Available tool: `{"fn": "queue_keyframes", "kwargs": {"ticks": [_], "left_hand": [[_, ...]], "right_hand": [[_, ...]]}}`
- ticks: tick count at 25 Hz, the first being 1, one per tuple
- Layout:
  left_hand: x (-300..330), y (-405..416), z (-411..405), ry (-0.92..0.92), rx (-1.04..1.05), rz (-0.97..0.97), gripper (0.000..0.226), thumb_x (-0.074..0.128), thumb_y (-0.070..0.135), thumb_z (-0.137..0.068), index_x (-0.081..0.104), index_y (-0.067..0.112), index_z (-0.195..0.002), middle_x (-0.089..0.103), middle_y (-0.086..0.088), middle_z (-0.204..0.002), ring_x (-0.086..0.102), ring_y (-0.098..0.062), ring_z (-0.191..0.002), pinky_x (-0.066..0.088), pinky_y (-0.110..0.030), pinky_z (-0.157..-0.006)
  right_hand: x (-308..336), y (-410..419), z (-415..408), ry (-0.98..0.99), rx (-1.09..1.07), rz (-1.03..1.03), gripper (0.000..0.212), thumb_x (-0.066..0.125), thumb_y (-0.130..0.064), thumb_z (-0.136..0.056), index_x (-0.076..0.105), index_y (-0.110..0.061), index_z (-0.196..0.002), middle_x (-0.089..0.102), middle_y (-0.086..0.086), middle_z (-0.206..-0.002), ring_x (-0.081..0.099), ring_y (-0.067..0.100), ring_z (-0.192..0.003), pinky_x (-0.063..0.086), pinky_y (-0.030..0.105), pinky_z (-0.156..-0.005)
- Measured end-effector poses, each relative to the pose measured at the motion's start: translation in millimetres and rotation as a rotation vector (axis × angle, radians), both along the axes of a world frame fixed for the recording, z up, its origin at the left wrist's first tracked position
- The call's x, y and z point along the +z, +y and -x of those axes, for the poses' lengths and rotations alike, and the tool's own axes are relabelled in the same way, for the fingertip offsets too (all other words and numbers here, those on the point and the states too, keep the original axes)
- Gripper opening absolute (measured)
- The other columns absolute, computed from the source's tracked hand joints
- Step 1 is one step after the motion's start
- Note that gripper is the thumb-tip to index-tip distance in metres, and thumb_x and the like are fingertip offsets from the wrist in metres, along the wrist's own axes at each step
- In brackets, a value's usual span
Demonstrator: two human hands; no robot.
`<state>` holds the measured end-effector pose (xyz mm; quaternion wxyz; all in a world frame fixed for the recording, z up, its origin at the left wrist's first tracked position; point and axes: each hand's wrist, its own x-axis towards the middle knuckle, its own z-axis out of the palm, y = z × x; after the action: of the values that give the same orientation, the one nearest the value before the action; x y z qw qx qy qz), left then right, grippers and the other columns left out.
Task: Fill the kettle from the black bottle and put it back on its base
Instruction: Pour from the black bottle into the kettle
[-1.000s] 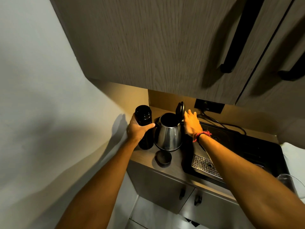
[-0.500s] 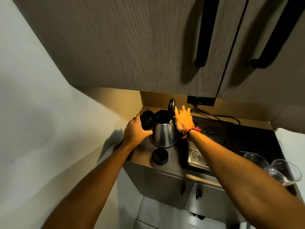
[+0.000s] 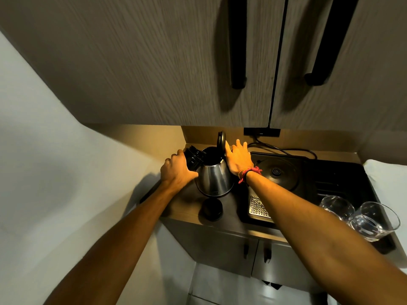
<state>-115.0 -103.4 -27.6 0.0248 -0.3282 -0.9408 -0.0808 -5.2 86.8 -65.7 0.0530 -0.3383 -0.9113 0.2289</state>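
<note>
A steel kettle (image 3: 214, 180) stands on the wooden counter (image 3: 187, 208) with its black lid (image 3: 221, 140) flipped up. My left hand (image 3: 177, 171) is closed around the black bottle (image 3: 193, 159), which is tipped with its open mouth over the kettle's opening. My right hand (image 3: 239, 159) rests on the kettle's right side at the handle, which it hides. Just in front of the kettle, the bottle's black cap (image 3: 212, 209) lies on the counter. The kettle's round black base (image 3: 276, 172) sits to the right on a black tray (image 3: 343, 179).
Two clear glasses (image 3: 361, 216) stand on the tray's near right end. A metal drip grate (image 3: 258, 206) is set in its near left corner. Wall cabinets (image 3: 176, 62) hang low overhead. A cord (image 3: 284, 151) runs from a wall socket (image 3: 262, 132).
My left hand raised the upright bottle and tipped it over the kettle's mouth. My right hand stayed at the kettle's handle. The camera shifted, bringing the glasses into view.
</note>
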Motion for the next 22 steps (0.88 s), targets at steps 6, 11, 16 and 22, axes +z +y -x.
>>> {"fn": "queue_keyframes", "kwargs": {"ticks": [6,11,16,22], "left_hand": [[7.2,1.3,2.6,0.004,0.003,0.051,0.084,0.080,0.061,-0.066,0.049,0.008,-0.123,0.066,-0.016,-0.117,0.065,-0.035,-0.107,0.057,-0.046,-0.084],[5.2,4.2,1.8,0.037,0.006,0.106,0.085,0.082,0.062,-0.065,0.050,0.009,-0.122,0.066,-0.016,-0.117,0.066,-0.034,-0.107,0.057,-0.044,-0.082],[7.7,6.3,1.5,0.079,0.009,0.152,0.083,0.082,0.060,-0.065,0.051,0.009,-0.122,0.067,-0.016,-0.115,0.067,-0.034,-0.105,0.057,-0.043,-0.080],[16.3,9.4,-1.7,0.107,0.001,0.178,0.078,0.083,0.055,-0.066,0.050,0.009,-0.121,0.066,-0.014,-0.114,0.065,-0.032,-0.104,0.056,-0.042,-0.080]], "right_hand": [[-2.1,0.6,-0.3,-0.002,0.024,-0.020,0.060,0.027,-0.048,-0.097,0.033,-0.016,-0.147,0.031,0.024,-0.152,0.016,0.047,-0.144,0.030,0.066,-0.109],[-1.1,1.6,-0.5,0.016,-0.002,0.015,0.061,0.022,-0.049,-0.097,0.039,-0.016,-0.145,0.027,0.023,-0.155,0.014,0.045,-0.145,0.028,0.065,-0.111],[-0.6,1.2,-1.3,0.026,-0.010,0.036,0.063,0.020,-0.051,-0.097,0.041,-0.015,-0.144,0.027,0.023,-0.155,0.014,0.044,-0.145,0.028,0.065,-0.111],[1.0,1.6,-1.6,0.012,0.011,0.005,0.062,0.022,-0.051,-0.096,0.040,-0.015,-0.144,0.029,0.024,-0.152,0.019,0.046,-0.142,0.031,0.064,-0.110]]}}
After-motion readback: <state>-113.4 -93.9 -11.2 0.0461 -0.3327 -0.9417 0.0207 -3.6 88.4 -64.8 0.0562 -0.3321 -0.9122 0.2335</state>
